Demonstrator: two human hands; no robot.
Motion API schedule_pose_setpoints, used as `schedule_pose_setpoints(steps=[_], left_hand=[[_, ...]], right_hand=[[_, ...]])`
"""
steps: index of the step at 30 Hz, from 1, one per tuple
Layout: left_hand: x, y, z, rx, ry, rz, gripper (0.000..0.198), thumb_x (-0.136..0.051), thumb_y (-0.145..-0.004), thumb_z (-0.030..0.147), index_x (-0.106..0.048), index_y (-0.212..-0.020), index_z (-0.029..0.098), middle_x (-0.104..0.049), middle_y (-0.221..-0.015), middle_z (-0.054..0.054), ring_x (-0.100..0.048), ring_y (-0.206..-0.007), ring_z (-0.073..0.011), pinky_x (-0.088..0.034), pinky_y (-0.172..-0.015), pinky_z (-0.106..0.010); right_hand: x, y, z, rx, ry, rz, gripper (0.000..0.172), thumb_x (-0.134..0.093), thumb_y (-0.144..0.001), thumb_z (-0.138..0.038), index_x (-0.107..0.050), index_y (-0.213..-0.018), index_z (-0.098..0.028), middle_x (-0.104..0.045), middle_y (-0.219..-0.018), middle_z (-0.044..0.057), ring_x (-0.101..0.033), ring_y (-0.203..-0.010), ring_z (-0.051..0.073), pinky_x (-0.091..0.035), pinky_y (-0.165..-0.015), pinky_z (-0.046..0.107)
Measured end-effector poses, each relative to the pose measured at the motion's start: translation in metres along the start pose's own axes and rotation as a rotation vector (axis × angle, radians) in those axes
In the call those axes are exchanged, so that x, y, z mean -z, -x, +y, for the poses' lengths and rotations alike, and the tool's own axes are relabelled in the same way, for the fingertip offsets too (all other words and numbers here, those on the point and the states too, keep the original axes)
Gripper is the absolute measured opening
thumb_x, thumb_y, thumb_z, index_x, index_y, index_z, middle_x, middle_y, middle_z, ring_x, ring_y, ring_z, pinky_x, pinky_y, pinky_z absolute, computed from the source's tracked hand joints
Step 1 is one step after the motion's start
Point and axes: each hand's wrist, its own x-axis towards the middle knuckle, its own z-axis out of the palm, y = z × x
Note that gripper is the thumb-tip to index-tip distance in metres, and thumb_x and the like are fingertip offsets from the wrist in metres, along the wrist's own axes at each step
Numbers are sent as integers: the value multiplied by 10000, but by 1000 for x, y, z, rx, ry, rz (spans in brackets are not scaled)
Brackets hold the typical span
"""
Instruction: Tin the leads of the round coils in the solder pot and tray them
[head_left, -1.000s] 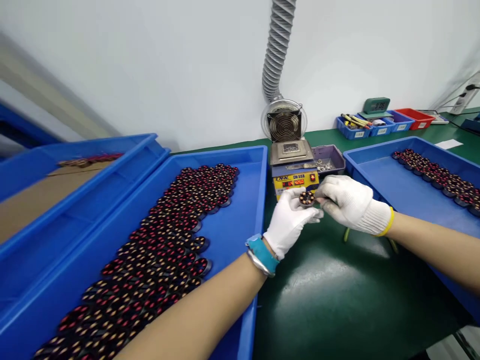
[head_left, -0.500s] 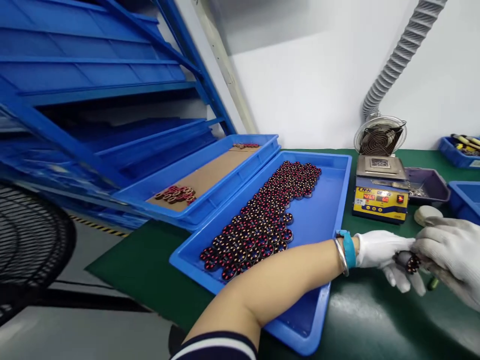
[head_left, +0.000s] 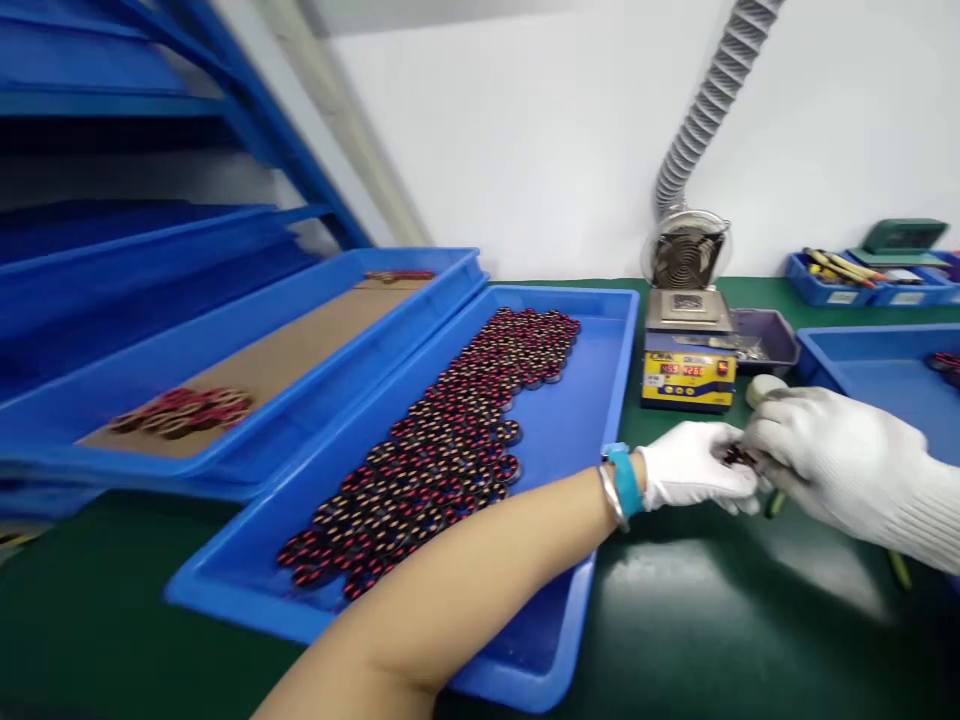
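Note:
My left hand (head_left: 701, 468), in a white glove with a teal band at the wrist, is closed around a small dark round part (head_left: 736, 457), apparently a coil-wound stator. Fingers hide most of it. Close against it from the right is my right hand (head_left: 817, 450), also white-gloved, its fingers bent and pinched together at the part. What lies inside that pinch is hidden. Below the hands a green handle-like piece (head_left: 776, 503) shows, and another green tip (head_left: 900, 568) sticks out under the right wrist; I cannot tell whether they are held.
Many similar parts (head_left: 442, 430) lie in a blue tray (head_left: 570, 640) under my left forearm. A cardboard-lined tray (head_left: 300, 335) stands left of it. Behind my hands is a yellow-blue soldering unit (head_left: 688, 380) with a small fan (head_left: 686, 258). Another blue tray (head_left: 862, 365) stands right.
The view has swung right, so the trays and soldering unit sit further left. Both hands stay together; the dark part is now more covered by the fingers.

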Motion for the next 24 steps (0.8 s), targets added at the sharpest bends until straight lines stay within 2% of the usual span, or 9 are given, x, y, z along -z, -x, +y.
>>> schedule_pose_setpoints(steps=[2, 4, 8, 11, 14, 16, 19, 22, 24], left_hand=[[1, -3, -1, -80, -125, 125, 268, -619, -609, 104, -591, -873, 139, -611, -659, -1, -636, -628, -147, -523, -615, -269], [3, -5, -2, -152, -215, 242, 372, -624, -607, 84, -608, -975, 138, -668, -806, -43, -652, -728, -162, -535, -681, -283], [4, -7, -5, -235, -534, 384, 470, -586, -645, 78, -610, -1109, 145, -671, -1065, -110, -645, -963, -222, -515, -888, -367], [4, -7, -6, -349, -863, 421, 470, -557, -644, 45, -640, -1089, 171, -629, -1167, -102, -576, -1125, -235, -416, -1044, -377], [4, -6, -6, -380, -1043, 427, 500, -560, -676, 64, -614, -1156, 192, -556, -1282, -98, -516, -1212, -242, -389, -1075, -374], [5, -5, -8, -337, -1117, 417, 521, -559, -698, 92, -585, -1207, 198, -497, -1351, -100, -515, -1214, -257, -418, -1049, -387], [4, -4, -10, -353, -1160, 393, 524, -540, -717, 100, -563, -1232, 190, -489, -1360, -100, -490, -1239, -259, -405, -1058, -382], [5, -6, -11, -339, -1074, 471, 559, -521, -736, 113, -503, -1294, 148, -515, -1324, -123, -588, -1094, -230, -434, -1022, -351], [5, -7, -10, -202, -1017, 552, 597, -521, -754, 157, -449, -1347, 147, -521, -1311, -136, -649, -885, -201, -492, -929, -351]], right_hand=[[4, -1, 10, -97, -77, -102, 113, -541, -806, -248, -640, -837, -201, -595, -798, 53, -555, -749, 189, -380, -627, 284], [5, -2, 23, -268, -240, -191, 115, -539, -821, -259, -642, -844, -212, -614, -809, 26, -560, -682, 161, -359, -555, 253], [-9, -5, 46, -515, -784, -269, 186, -498, -859, -309, -644, -901, -201, -644, -799, 9, -597, -681, 151, -429, -568, 231], [-26, -10, 46, -590, -995, -301, 388, -571, -829, -384, -602, -1169, -200, -667, -937, 33, -634, -784, 177, -486, -628, 239], [-36, -18, 35, -649, -879, -330, 707, -695, -730, -421, -475, -1370, -216, -658, -1047, 33, -641, -861, 196, -504, -673, 232], [-37, -21, 29, -662, -829, -344, 793, -710, -708, -420, -420, -1417, -215, -659, -1056, 23, -645, -873, 195, -506, -668, 217], [-33, -22, 25, -628, -853, -347, 767, -729, -662, -286, -469, -1381, -220, -672, -1005, 6, -649, -860, 191, -507, -649, 198], [-29, -19, 28, -701, -1097, -296, 728, -712, -636, -152, -511, -1334, -204, -680, -856, 7, -653, -728, 184, -519, -591, 217], [-29, -18, 35, -808, -1325, -185, 673, -695, -647, -113, -531, -1295, -190, -671, -805, 15, -643, -660, 173, -531, -562, 234]])
